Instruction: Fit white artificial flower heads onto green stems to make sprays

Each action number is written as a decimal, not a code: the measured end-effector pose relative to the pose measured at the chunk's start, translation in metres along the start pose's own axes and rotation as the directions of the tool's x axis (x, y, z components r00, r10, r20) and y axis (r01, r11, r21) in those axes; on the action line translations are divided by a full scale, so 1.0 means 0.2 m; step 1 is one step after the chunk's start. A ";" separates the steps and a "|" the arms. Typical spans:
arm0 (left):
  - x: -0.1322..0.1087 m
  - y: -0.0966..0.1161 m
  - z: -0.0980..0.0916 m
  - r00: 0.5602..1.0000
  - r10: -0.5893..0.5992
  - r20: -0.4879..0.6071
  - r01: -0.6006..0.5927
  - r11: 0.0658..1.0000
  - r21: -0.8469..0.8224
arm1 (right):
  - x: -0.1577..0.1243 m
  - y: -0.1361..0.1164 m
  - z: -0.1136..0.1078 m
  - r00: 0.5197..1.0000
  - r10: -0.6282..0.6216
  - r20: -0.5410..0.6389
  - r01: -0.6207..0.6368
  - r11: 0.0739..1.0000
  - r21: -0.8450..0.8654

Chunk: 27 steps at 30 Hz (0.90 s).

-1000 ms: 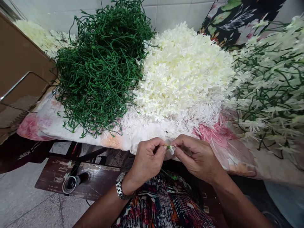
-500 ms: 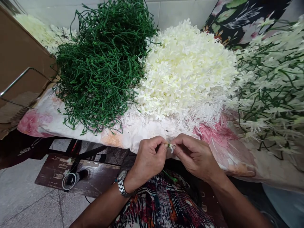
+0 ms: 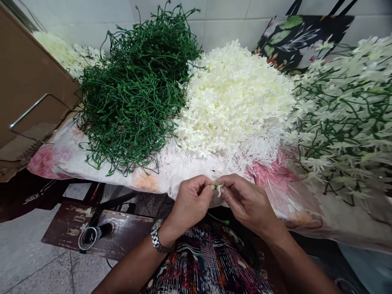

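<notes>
My left hand (image 3: 191, 202) and my right hand (image 3: 245, 202) meet at the near edge of a cloth-covered table (image 3: 171, 173). Both pinch a small white flower (image 3: 219, 189) on the tip of a thin green stem (image 3: 218, 219) that hangs down toward my lap. A metal watch (image 3: 156, 239) is on my left wrist. Behind the hands lie a heap of bare green stems (image 3: 134, 94) and a heap of loose white flowers (image 3: 235, 98). On the right is a pile of stems with flowers on them (image 3: 346, 114).
A brown cardboard box (image 3: 27, 77) with a metal handle stands at the left. A low dark wooden stool (image 3: 92, 228) with a small round jar (image 3: 87, 239) sits on the tiled floor. A dark floral cloth (image 3: 300, 36) hangs at the back right.
The hands keep the same pinch on the flower and stem and shift a little to the left in view. The camera tilted slightly, so the piles sit a bit lower.
</notes>
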State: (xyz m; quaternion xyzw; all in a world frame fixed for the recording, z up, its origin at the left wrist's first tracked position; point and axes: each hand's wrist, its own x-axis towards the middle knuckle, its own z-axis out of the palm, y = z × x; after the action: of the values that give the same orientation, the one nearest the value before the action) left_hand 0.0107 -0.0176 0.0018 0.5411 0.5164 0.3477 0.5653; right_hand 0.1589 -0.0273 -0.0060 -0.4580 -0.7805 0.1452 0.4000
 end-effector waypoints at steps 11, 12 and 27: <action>0.00 0.00 -0.02 0.997 -0.066 -0.040 0.055 0.969 -0.243 | 0.03 -0.05 0.03 0.989 -0.081 -0.127 0.075 0.996 -0.054; 0.00 0.00 -0.01 0.997 -0.066 -0.044 0.053 0.968 -0.244 | 0.03 -0.05 0.03 0.988 -0.079 -0.130 0.073 0.996 -0.049; 0.00 -0.02 0.02 0.992 -0.044 -0.116 0.031 0.993 -0.111 | 0.05 -0.02 0.08 0.991 -0.066 -0.114 0.065 0.998 -0.010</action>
State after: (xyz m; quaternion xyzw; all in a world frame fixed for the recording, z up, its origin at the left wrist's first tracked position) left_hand 0.0144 -0.0187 -0.0019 0.4779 0.5395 0.3962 0.5689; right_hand 0.1430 -0.0193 -0.0091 -0.4408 -0.7715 0.1030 0.4471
